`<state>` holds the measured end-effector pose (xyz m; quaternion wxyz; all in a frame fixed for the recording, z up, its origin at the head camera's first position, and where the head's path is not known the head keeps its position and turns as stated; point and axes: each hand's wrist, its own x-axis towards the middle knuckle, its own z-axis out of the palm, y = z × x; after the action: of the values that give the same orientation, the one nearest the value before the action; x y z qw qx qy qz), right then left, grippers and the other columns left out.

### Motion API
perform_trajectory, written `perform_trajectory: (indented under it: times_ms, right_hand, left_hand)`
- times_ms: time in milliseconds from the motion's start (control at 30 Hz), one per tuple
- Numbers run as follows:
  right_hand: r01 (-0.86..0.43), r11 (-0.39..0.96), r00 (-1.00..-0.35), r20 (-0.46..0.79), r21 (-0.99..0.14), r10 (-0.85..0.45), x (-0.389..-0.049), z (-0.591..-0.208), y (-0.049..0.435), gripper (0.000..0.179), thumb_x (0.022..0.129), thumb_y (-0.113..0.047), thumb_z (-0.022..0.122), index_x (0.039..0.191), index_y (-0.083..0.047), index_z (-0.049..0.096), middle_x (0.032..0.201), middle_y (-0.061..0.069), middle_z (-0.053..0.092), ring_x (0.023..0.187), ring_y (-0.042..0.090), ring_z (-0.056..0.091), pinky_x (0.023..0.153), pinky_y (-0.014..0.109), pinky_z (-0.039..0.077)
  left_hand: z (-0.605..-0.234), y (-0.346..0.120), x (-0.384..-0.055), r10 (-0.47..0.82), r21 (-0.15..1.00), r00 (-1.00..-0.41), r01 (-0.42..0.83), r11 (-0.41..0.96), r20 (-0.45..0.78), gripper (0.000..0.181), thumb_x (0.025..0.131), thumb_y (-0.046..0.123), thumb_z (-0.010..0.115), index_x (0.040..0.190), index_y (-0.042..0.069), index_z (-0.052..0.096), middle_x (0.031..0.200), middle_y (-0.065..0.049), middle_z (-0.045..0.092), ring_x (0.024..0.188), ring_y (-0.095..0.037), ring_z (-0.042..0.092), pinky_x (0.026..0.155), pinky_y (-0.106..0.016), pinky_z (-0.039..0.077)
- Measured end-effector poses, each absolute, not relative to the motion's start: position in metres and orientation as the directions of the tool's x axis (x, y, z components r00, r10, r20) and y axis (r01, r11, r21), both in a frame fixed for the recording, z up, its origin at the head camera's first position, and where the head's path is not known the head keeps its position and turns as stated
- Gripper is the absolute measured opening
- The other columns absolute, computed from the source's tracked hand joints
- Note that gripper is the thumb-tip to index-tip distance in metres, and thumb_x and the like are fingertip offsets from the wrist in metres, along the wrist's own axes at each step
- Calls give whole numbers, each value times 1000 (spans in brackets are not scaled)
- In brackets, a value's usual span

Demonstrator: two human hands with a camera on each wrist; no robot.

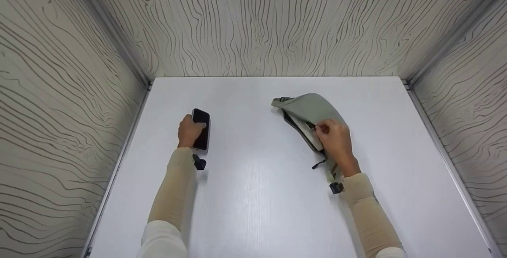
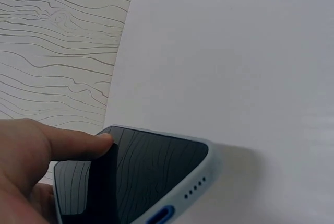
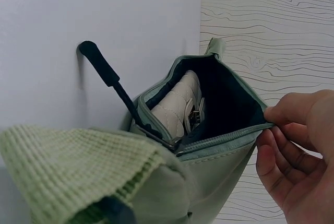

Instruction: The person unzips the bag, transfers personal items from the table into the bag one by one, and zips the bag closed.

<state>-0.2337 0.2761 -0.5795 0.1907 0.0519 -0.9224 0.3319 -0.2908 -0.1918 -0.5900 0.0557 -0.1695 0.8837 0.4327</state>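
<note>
My left hand [image 1: 189, 132] grips a smartphone [image 1: 202, 141] in a pale case, thumb across its dark screen. The left wrist view shows the phone's [image 2: 156, 166] lower edge with speaker holes and a blue-rimmed port, tilted over the table. On the right, my right hand [image 1: 334, 137] pinches the zippered edge of a sage-green belt bag [image 1: 313, 105] and holds its mouth wide. Inside the bag, as the right wrist view shows, sits a cream quilted wallet [image 3: 175, 104] with a metal clasp. A black zipper pull [image 3: 99, 65] sticks out at the near end of the opening.
The white table [image 1: 253, 194] lies between patterned wall panels [image 1: 261, 24] at the back and both sides. A woven green strap [image 3: 78, 166] hangs off the bag's near end. Small black devices [image 1: 199, 162] are worn at both wrists.
</note>
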Motion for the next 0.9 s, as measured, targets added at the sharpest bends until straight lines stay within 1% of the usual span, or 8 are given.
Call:
perform_trajectory:
  times_ms: [300, 500, 733, 900]
  right_hand:
    - [-229, 779, -921, 388, -584, 20, -235, -579, 276, 7, 93, -4, 78, 96, 2, 79, 89, 18, 76, 80, 30, 72, 71, 43, 56]
    - [-226, 777, -922, 387, -588, 25, -235, -580, 276, 7, 93, -3, 78, 96, 2, 79, 89, 17, 76, 80, 30, 72, 71, 43, 56]
    - [-217, 779, -922, 386, -588, 35, -235, -579, 276, 6, 92, -3, 78, 96, 2, 78, 89, 17, 76, 80, 29, 72, 71, 42, 55]
    - [-215, 781, -923, 383, -586, 33, -235, -579, 276, 6, 93, -3, 78, 96, 2, 78, 88, 17, 76, 79, 29, 71, 70, 42, 55]
  left_hand:
    - [-584, -188, -292, -234, 776, -938, -344, 528, -257, 67, 101, 22, 64, 155, -10, 41, 150, -32, 55, 134, -46, 58, 113, -57, 49]
    - [-581, -184, -292, -236, 787, -939, -341, 514, -252, 67, 101, 22, 65, 154, -9, 42, 149, -32, 55, 135, -46, 58, 113, -57, 48]
    - [-576, -172, -292, -235, 815, -945, -317, 485, -228, 63, 99, 22, 66, 149, -10, 48, 144, -30, 60, 130, -44, 61, 111, -56, 50]
    - [-571, -164, -292, -228, 821, -944, -320, 472, -237, 64, 100, 21, 66, 152, -9, 45, 148, -30, 57, 134, -44, 59, 114, -55, 48]
